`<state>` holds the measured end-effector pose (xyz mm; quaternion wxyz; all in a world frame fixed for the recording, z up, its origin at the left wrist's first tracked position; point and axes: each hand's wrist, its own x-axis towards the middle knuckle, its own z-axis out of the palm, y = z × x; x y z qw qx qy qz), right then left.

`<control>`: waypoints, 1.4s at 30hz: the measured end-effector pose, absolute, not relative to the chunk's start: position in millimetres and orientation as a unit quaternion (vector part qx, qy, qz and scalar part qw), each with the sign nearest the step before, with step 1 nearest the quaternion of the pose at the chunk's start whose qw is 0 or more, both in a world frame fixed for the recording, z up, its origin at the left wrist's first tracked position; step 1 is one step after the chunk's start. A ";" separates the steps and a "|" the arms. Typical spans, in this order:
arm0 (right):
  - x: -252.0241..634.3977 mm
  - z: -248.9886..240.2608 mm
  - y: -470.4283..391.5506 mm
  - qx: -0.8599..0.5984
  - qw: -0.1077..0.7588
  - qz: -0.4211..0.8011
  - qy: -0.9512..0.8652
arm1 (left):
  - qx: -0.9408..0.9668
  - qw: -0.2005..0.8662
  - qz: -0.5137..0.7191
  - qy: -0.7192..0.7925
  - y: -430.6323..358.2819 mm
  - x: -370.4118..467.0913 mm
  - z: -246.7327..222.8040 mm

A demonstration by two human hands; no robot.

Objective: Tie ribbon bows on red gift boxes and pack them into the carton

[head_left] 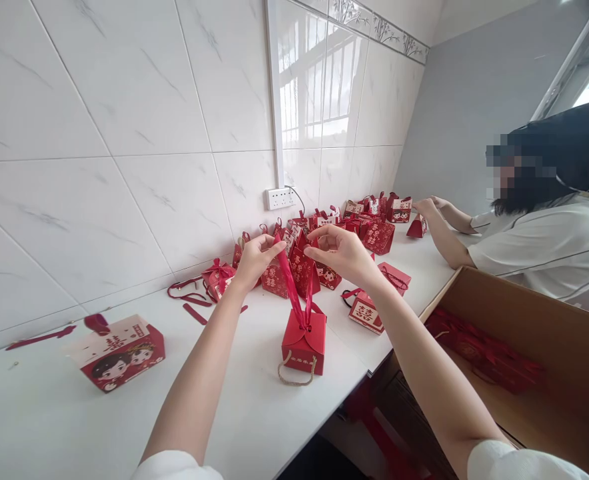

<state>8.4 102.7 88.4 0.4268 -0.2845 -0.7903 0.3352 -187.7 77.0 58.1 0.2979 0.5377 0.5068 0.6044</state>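
Head view: the left hand (pixel 255 262) pinches red ribbon (pixel 288 277) rising from a red box (pixel 294 343) on the bench (pixel 244 407); whether the right hand (pixel 347 255) grips is unclear.

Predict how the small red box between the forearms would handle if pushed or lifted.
The red box has flat sides, so it would probably slide rather than roll. Its folded top flap suggests card, likely stiff but dentable. The rope handle droops, so it may swing.
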 end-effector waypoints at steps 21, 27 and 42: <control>162.5 -30.6 22.0 -0.568 0.250 0.295 -0.726 | 0.531 0.252 0.480 0.651 15.7 -238.2 -49.2; 61.9 -45.0 54.3 -0.463 0.301 0.395 -0.734 | 0.595 0.394 0.348 0.609 28.9 -195.8 -49.2; 40.0 -97.0 65.2 -0.304 0.288 0.684 -0.598 | 0.491 0.556 0.451 0.497 32.7 -179.7 -96.0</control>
